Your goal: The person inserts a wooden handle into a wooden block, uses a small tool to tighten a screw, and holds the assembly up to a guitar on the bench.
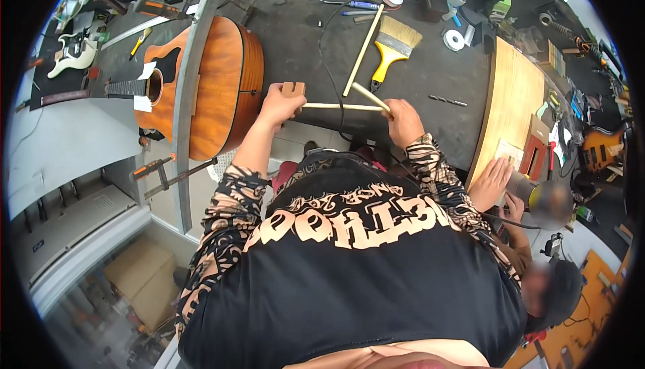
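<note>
My left hand (279,107) is closed around a small notched wooden block (293,89) near the bench's front edge. A thin pale wooden stick (342,107) runs level between my two hands, its left end at the block. My right hand (405,124) pinches a shorter, thicker pale stick (370,97) that slants up and left; the level stick's right end meets the same fingertips. Another long pale stick (364,50) lies on the dark bench beyond, its near end beside the short stick. Whether the level stick sits in the block's notch is hard to see.
An acoustic guitar (225,80) lies at left under a metal bar (187,87) with clamps. A wide yellow-handled brush (395,47), a drill bit (448,100) and a black cable (321,40) are on the bench. At right, a co-worker's hands (494,177) work by a wooden board (508,100).
</note>
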`<state>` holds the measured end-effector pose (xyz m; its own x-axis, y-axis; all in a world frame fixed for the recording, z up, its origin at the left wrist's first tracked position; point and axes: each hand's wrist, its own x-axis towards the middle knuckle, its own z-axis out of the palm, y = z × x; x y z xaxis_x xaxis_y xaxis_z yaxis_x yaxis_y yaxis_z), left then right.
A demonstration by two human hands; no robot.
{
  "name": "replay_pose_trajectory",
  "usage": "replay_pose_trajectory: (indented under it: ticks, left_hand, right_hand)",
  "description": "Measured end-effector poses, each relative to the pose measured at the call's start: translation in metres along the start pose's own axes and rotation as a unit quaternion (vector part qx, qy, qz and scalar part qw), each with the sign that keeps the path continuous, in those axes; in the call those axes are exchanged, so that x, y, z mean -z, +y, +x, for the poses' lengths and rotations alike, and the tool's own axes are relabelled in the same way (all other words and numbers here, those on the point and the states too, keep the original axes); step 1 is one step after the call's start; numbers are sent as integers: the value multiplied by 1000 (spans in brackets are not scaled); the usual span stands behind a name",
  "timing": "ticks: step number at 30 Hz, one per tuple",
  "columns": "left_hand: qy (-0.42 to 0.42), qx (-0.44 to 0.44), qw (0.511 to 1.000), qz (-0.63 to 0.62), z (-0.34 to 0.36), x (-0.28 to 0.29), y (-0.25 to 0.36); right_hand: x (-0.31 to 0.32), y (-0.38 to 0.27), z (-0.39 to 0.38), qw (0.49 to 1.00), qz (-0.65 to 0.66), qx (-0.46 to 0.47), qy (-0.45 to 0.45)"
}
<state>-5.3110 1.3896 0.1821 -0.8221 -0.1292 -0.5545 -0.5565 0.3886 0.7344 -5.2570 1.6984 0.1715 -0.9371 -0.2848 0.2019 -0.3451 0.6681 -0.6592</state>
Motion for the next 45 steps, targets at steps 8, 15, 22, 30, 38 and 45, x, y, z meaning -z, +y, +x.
replay_pose_trajectory:
  ticks: [8, 15, 22, 30, 38, 45]
  left_hand:
    - [95, -104, 990, -4, -31, -4, 0]
    - [23, -214, 971, -105, -85, 37, 51]
    - [-238, -198, 781, -543, -114, 26, 63]
    - [-245, -228, 742, -581, -132, 40, 52]
    - [-261, -244, 744, -565, -140, 77, 31]
    - [-158, -260, 813, -497, -157, 100, 22]
  right_hand:
    - [53, 7, 10, 996, 8, 27, -87]
    - [132, 75, 7, 984, -38, -174, -25]
    - [104, 11, 37, 982, -155, -67, 87]
    - [141, -174, 9, 996, 5, 91, 4]
    - [113, -244, 11, 969, -58, 239, 29]
    - [90, -271, 12, 965, -75, 250, 16]
